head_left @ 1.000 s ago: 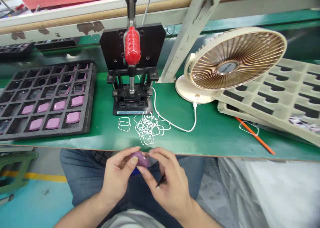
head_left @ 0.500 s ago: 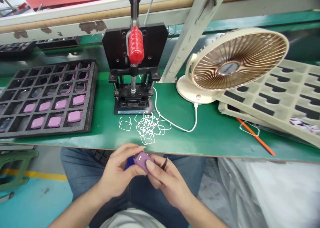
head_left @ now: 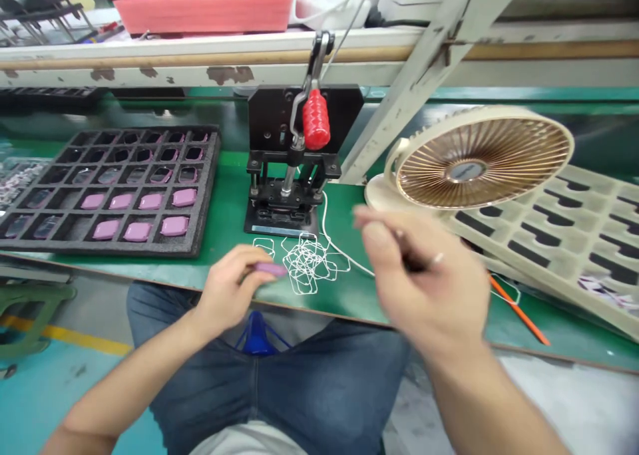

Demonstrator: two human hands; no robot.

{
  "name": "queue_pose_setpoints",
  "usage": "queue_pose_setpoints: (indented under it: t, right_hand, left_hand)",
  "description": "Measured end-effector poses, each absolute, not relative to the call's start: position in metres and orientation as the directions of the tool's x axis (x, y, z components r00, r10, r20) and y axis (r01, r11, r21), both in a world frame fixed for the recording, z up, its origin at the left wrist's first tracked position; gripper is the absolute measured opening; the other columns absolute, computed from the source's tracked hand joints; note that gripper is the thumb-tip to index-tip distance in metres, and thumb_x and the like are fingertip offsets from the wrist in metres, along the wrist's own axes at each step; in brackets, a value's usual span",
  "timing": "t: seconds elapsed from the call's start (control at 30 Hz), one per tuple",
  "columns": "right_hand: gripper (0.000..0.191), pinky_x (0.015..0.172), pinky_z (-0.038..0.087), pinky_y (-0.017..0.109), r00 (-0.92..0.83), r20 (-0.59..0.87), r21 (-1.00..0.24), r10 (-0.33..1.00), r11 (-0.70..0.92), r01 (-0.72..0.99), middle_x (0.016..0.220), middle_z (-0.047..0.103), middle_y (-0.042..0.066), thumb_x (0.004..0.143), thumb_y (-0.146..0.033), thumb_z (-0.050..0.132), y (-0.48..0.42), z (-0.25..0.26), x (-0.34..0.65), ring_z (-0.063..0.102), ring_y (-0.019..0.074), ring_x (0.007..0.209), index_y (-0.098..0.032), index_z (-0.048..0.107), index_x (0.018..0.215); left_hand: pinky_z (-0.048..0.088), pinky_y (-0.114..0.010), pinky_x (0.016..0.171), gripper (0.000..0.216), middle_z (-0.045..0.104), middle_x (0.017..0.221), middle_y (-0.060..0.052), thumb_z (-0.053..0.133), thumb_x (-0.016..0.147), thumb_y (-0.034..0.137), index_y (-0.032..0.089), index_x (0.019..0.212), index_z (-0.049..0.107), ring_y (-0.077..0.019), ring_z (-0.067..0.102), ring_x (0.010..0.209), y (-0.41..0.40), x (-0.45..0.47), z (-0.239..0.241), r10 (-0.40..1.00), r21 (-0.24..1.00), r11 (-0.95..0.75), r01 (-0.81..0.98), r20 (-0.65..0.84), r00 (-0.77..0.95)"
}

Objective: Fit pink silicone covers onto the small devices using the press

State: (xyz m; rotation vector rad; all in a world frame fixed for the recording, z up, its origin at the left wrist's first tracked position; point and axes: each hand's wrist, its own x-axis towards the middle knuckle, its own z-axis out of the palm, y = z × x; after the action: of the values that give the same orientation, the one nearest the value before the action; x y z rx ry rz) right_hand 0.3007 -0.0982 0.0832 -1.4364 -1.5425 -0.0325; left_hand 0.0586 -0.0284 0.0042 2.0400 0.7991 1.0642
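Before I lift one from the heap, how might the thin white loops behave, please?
The white loops look light and probably floppy, being so thin. Lifting one may drag others along, since they overlap in a heap.

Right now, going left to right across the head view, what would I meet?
Dark foam tray, left hand, purple case in its grip, pile of thin white frames, right hand, orange stick.
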Motion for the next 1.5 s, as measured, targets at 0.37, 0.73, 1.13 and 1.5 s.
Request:
queue_pose_setpoints:
  t: [0.37,0.73,1.13,1.5]
  right_hand:
    - [0.026,0.084,0.058,0.026,-0.235,0.849,-0.021,0.474,0.475,0.880,0.123,0.078,0.005,0.116,-0.034,0.049,0.014,0.153,0.291,0.076,0.0172,0.108,-0.022,0.069,0.126]
    - [0.027,0.057,0.042,0.026,-0.224,0.785,-0.028,0.578,0.395,0.918,0.083,0.075,-0.001,0.113,-0.025,0.051,-0.014,0.089,0.280,0.062,0.0119,0.061,-0.021,0.078,0.107]
    - [0.035,0.094,0.063,0.043,-0.155,0.298,-0.364,0.942,0.262,0.894,0.130,0.077,0.009,0.101,-0.027,0.066,0.025,0.004,0.309,0.076,0.0321,0.114,-0.022,0.072,0.136]
    - [0.046,0.049,0.030,0.027,-0.100,0.215,-0.913,0.972,0.236,0.334,0.060,0.052,-0.005,0.098,-0.058,0.075,-0.072,0.021,0.290,0.037,0.0110,0.050,-0.022,0.076,0.126]
  left_hand:
    - [0.063,-0.046,0.097,0.014,0.081,0.110,-0.010,0.069,0.102,0.022,0.019,0.112,0.079,-0.0261,0.075,0.105,0.053,0.091,-0.014,0.556,0.528,-0.806,0.267,0.519,0.650]
    - [0.063,-0.041,0.099,0.018,0.084,0.112,-0.006,0.070,0.102,0.020,0.022,0.118,0.078,-0.0222,0.078,0.104,0.036,0.063,-0.003,0.700,0.632,-0.711,0.309,0.592,0.400]
    - [0.065,-0.038,0.094,0.018,0.080,0.112,-0.007,0.068,0.102,0.017,0.021,0.118,0.076,-0.0210,0.076,0.104,0.043,0.065,-0.002,0.740,0.615,-0.668,0.419,0.613,0.279]
    - [0.062,-0.043,0.103,0.027,0.078,0.122,-0.011,0.059,0.104,0.009,0.019,0.124,0.074,-0.0242,0.072,0.116,0.052,0.093,-0.008,0.520,0.360,-0.853,0.378,0.648,0.556]
